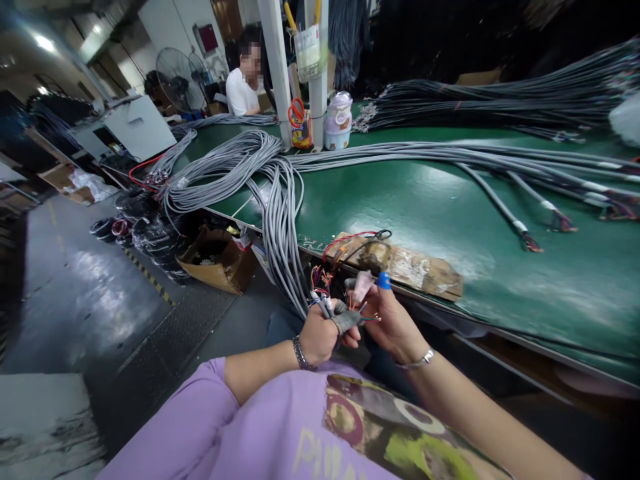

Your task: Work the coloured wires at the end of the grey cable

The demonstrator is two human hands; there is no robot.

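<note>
My left hand is closed around the ends of several grey cables that hang off the edge of the green table. Coloured wires fan out of the cable ends just above my fist. My right hand pinches some of these thin coloured wires; its fingertips wear taped covers, one blue. Both hands are held just in front of the table's near edge, above my lap.
A taped cardboard piece with red and black wires lies on the table edge. More cable bundles cross the table. A post, scissors holder and jar stand behind. A person in white sits far left; boxes on the floor.
</note>
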